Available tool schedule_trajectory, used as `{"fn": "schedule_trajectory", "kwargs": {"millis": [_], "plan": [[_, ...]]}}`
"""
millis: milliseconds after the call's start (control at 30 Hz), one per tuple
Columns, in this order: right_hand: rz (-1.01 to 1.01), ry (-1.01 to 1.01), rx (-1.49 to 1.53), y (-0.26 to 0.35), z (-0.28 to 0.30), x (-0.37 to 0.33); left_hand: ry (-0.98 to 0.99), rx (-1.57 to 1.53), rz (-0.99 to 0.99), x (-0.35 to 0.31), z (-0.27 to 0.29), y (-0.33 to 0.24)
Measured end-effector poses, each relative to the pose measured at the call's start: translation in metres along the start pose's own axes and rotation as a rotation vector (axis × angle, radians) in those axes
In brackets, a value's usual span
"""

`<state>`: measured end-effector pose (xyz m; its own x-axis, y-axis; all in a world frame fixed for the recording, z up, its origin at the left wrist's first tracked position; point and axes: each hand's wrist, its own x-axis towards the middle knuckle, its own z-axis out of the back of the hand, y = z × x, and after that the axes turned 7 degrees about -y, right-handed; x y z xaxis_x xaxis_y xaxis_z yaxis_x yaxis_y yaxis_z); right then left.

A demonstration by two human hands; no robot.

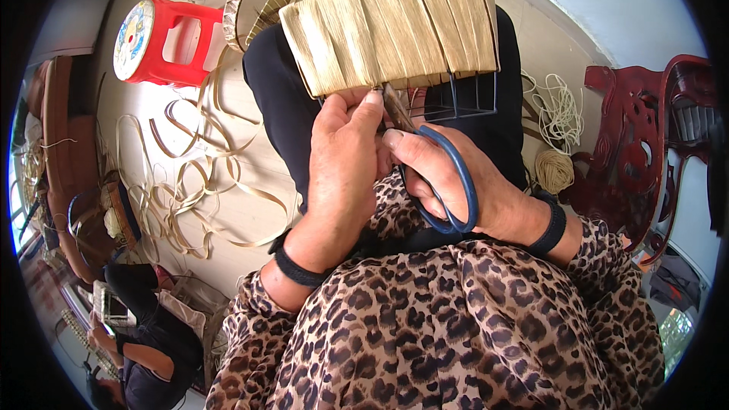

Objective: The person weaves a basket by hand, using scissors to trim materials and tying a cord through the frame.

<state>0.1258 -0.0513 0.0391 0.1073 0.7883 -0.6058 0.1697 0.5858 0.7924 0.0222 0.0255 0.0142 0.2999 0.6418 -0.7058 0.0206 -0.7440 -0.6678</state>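
A dark wire frame (474,99) rests on my knees, its upper part wrapped in wide tan strips of woven band (395,30). With thumb and fingers pinched, my left hand (342,129) grips the lower edge of the tan band near its middle. My right hand (456,167) is closed around a pair of scissors (469,182) with blue loop handles. Their blades point up toward the band's lower edge, right beside my left fingertips. My hands partly hide the blade tips and whatever lies between them.
A red plastic stool (178,42) stands at the far left. Long loose strips (201,205) curl over the floor to my left. At right lie tangled cord (558,114), a ball of twine (554,170) and a carved dark-red chair (638,152). Another person (156,357) sits at lower left.
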Motion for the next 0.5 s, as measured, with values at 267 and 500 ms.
{"fn": "schedule_trajectory", "kwargs": {"millis": [267,500], "plan": [[0.083,0.031,-0.064,0.000,-0.003,0.004,0.120,0.129,-0.058,-0.020,0.022,-0.009],[-0.052,0.032,0.042,0.002,0.001,0.001,0.214,0.275,-0.002,-0.023,0.061,0.027]]}}
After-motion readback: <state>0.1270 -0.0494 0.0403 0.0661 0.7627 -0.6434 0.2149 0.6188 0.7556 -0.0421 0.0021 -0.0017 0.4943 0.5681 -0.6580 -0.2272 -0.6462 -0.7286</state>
